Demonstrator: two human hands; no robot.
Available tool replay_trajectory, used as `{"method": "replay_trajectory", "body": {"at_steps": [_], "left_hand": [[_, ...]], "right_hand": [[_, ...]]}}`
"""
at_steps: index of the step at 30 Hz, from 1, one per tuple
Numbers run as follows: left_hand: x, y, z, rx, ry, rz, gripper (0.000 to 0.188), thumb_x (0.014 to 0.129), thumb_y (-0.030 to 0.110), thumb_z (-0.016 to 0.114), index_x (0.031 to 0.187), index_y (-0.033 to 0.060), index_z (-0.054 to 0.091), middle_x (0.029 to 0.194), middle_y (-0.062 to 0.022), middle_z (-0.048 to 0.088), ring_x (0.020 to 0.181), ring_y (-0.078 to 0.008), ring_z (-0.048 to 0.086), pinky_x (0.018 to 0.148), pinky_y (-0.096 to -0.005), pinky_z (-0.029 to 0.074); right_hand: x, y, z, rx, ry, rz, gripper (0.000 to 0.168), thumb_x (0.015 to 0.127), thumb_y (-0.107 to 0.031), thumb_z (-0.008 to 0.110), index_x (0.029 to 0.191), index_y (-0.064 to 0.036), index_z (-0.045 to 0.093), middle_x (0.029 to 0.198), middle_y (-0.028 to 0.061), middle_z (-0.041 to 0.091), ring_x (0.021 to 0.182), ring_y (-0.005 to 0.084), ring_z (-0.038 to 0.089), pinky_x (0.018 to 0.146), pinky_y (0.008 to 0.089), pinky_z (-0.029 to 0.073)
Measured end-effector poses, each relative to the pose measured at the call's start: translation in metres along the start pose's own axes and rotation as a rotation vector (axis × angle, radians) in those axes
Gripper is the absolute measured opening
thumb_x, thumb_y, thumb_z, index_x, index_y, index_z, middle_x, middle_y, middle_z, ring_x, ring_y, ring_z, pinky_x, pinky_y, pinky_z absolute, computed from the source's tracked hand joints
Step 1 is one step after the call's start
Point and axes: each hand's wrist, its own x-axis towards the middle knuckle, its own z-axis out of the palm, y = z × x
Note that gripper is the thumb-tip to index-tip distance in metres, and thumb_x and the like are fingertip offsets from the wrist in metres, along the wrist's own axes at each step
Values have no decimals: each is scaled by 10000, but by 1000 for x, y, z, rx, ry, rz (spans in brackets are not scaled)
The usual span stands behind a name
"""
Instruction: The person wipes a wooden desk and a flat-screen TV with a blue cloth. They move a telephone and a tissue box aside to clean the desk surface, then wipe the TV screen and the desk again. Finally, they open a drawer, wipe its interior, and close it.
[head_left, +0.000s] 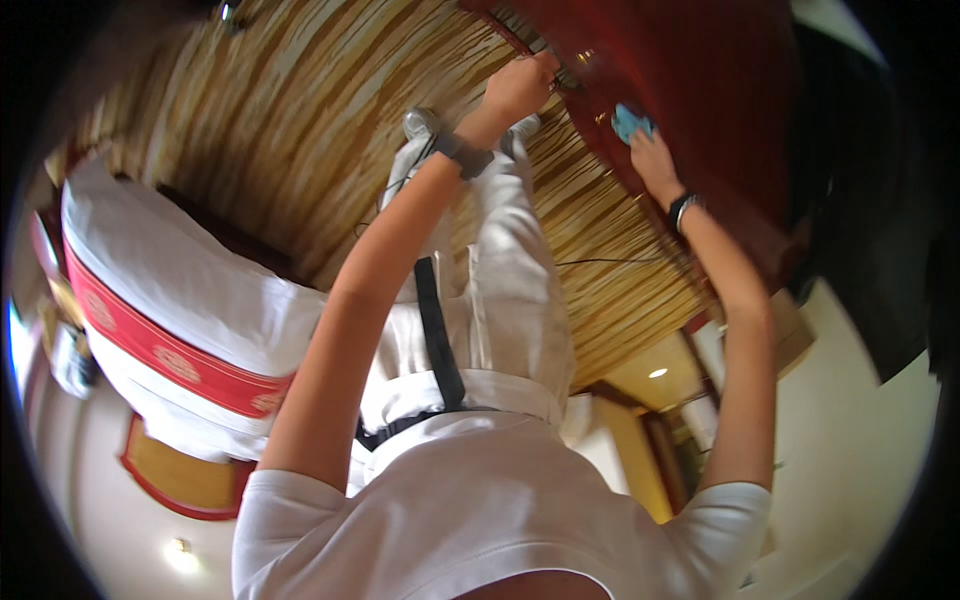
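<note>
In my right hand (654, 166) is a crumpled light-blue cloth (628, 122), pressed against the front of a dark red wooden cabinet or desk (720, 97). Small brass-coloured knobs (600, 118) show on that front near the cloth. My left hand (519, 88) is further along, its fingers curled at the edge of the furniture. Something dark shows by those fingers, but whether they grip it is hidden.
Striped brown and cream carpet (300, 112) covers the floor under my feet. A bed (172, 232) with a red patterned runner (180, 360) stands at left. One thin black cable (611, 261) crosses the carpet. A large black panel (862, 195) rises at right.
</note>
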Motion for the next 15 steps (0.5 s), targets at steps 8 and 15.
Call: {"method": "replay_trajectory", "body": {"at_steps": [8, 15], "left_hand": [[7, 108, 58, 413, -222, 495, 374, 912, 216, 581, 1287, 223, 573, 938, -87, 702, 781, -293, 660, 632, -420, 529], [9, 202, 182, 664, -455, 886, 722, 816, 310, 707, 1442, 188, 368, 1391, -129, 402, 1238, -318, 430, 967, -478, 403]], "right_hand": [[37, -52, 15, 666, 339, 589, 193, 789, 8, 655, 950, -91, 693, 1268, 103, 545, 1248, 295, 437, 1070, 498, 349], [-19, -182, 58, 1916, 590, 1238, 172, 794, -128, 601, 890, 9, 566, 850, 221, 605, 774, 379, 581, 670, 497, 453]]}}
